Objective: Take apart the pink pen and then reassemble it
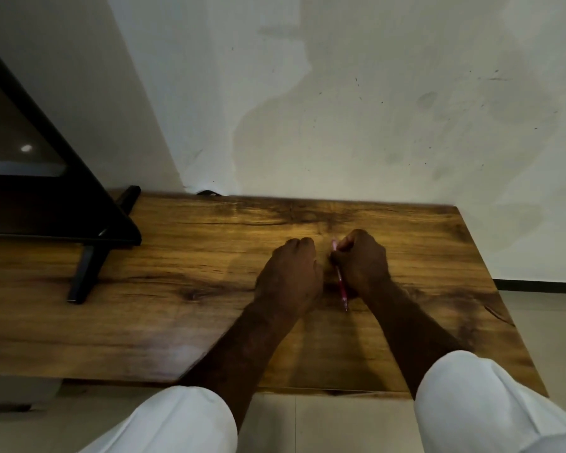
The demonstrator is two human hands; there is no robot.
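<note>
The pink pen (341, 287) is a thin translucent pink stick, standing nearly upright between my two hands over the wooden table (177, 273). My right hand (361, 263) grips the pen's upper half with curled fingers; the pen's top pokes out above them and its tip points down toward the table. My left hand (291, 276) sits just left of the pen with its fingers curled under; whether it touches or holds any pen part is hidden by the back of the hand.
A black monitor (30, 178) on a black stand (85, 276) occupies the table's left side. A pale wall (340, 109) runs along the table's far edge. The table's right edge (490, 276) drops to a tiled floor. White sleeves cover both upper arms.
</note>
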